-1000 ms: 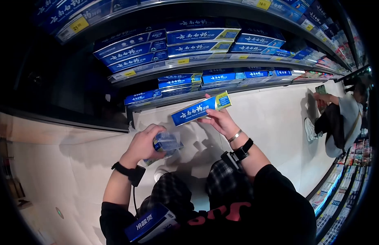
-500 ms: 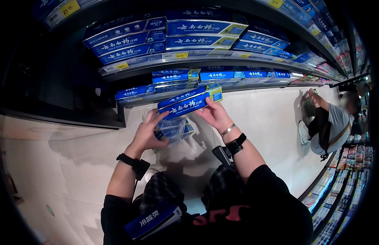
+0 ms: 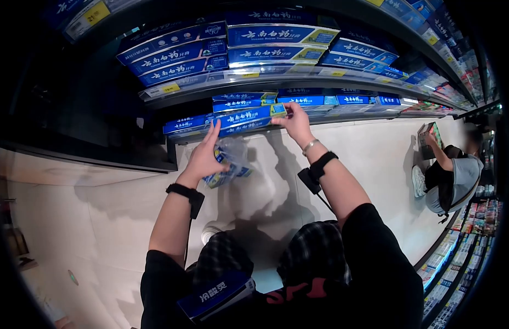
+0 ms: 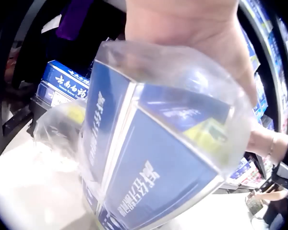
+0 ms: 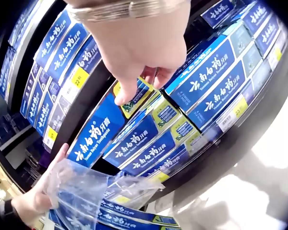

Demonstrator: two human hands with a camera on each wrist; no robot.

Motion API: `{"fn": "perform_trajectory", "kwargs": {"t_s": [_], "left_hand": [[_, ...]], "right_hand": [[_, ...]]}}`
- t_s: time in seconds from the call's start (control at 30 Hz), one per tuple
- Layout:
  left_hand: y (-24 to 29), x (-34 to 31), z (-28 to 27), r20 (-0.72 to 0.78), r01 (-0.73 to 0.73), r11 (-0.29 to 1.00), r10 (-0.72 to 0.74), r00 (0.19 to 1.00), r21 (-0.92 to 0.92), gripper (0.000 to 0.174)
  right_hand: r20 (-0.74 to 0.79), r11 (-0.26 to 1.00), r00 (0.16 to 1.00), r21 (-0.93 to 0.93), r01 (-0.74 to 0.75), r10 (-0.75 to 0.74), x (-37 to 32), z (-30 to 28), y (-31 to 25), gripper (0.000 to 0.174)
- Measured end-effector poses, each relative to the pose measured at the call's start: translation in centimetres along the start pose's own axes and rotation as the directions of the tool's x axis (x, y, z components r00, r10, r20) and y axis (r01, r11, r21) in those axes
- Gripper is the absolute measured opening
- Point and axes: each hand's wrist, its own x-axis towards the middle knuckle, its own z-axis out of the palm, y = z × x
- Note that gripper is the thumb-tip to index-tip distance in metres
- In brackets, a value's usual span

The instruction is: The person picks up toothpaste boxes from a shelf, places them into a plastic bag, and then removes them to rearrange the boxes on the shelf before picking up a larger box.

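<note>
My right hand [image 3: 296, 125] pinches the yellow-green end of a blue toothpaste box [image 3: 244, 117] at the front of the lower shelf. In the right wrist view that toothpaste box [image 5: 97, 130] lies slanted above a stack of matching boxes [image 5: 151, 148], thumb on its end panel. My left hand [image 3: 199, 158] grips a bundle of toothpaste boxes [image 4: 158, 177] in loose clear plastic [image 5: 77, 184], which hangs below the palm. Its raised fingertips are at the left end of the pinched box. The palm side of this grip is hidden behind the plastic in the left wrist view.
More toothpaste boxes [image 3: 276, 35] fill the upper shelf, whose front rail [image 3: 210, 79] carries price tags. A dark cabinet side [image 3: 90, 153] stands at left. Another person [image 3: 457, 175] crouches at right holding a box. A blue-and-white box [image 3: 216, 296] lies near my lap.
My right hand has carried the toothpaste box forward to the lower shelf. The left hand, with the plastic-wrapped bundle, has come up to the box's left end.
</note>
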Motion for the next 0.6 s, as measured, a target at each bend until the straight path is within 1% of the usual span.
{"fn": "perform_trajectory", "kwargs": {"t_s": [0.07,0.2,0.27,0.3,0.33,0.4,0.43,0.53,0.57,0.6], "left_hand": [[-0.2,1.0,0.2,-0.079,-0.04,0.999,0.042,0.996,0.017,0.114],[0.3,2.7,-0.2,-0.133,-0.012,0.996,0.023,0.991,0.083,0.118],[0.5,3.3,-0.2,-0.155,0.016,0.997,-0.004,0.988,0.073,0.118],[0.5,3.7,-0.2,-0.163,0.03,0.997,-0.019,0.987,0.067,0.118],[0.6,3.9,-0.1,-0.17,0.045,0.997,-0.034,0.985,0.061,0.118],[1.0,4.3,-0.1,-0.134,0.085,0.995,-0.078,0.988,0.045,0.115],[1.0,4.4,-0.1,-0.114,0.103,0.994,-0.098,0.989,0.036,0.114],[0.2,4.3,0.5,-0.087,0.068,0.998,-0.067,0.994,0.01,0.114],[-0.1,4.2,0.7,-0.084,0.046,0.999,-0.044,0.996,0.022,0.114],[0.1,3.9,0.7,-0.076,0.073,0.996,-0.07,0.995,0.042,0.113]], "right_hand": [[-0.059,0.998,0.996,-0.009,0.065,-0.066,1.0,0.8,0.3,0.048],[-0.168,0.986,0.972,0.006,0.168,-0.164,2.2,2.3,1.1,0.048],[-0.182,0.993,0.976,0.004,0.12,-0.117,2.5,2.7,1.2,0.048],[-0.157,0.993,0.982,-0.071,0.098,-0.108,2.4,2.5,0.3,0.048],[-0.151,0.991,0.983,-0.097,0.093,-0.107,2.5,2.5,-0.1,0.048],[-0.145,0.984,0.984,-0.154,0.085,-0.108,2.6,2.4,-0.5,0.048],[-0.182,0.957,0.96,-0.239,0.166,-0.212,2.8,2.5,0.1,0.049],[-0.252,0.883,0.919,-0.436,0.174,-0.305,2.9,3.0,0.4,0.052],[-0.201,0.852,0.915,-0.474,0.222,-0.35,3.0,3.0,0.4,0.051],[-0.147,0.818,0.908,-0.507,0.271,-0.392,2.9,3.0,0.1,0.051]]}}
